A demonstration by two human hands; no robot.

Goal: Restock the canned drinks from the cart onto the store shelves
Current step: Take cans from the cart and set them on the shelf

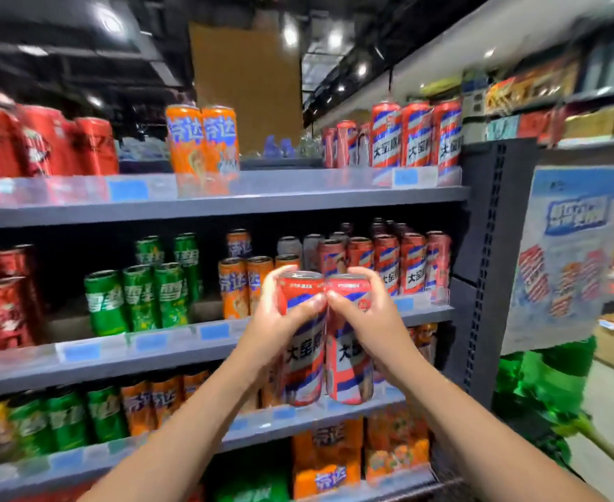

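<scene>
We see two bare forearms reaching up from the bottom edge, with no sleeve, watch, bracelet or glove on either one. Our left hand [280,320] and right hand [367,317] are both uncovered, and no ring shows on the fingers we can make out. The fingernails look short and unpainted. Both wrists are plain.

Two tall cans up in front of the middle shelf [226,351] — the left can [303,342] and the right can [349,342], red with blue-and-white stripes, upright, sides touching. Matching cans [399,262] stand in rows on that shelf, just behind — right end.
</scene>
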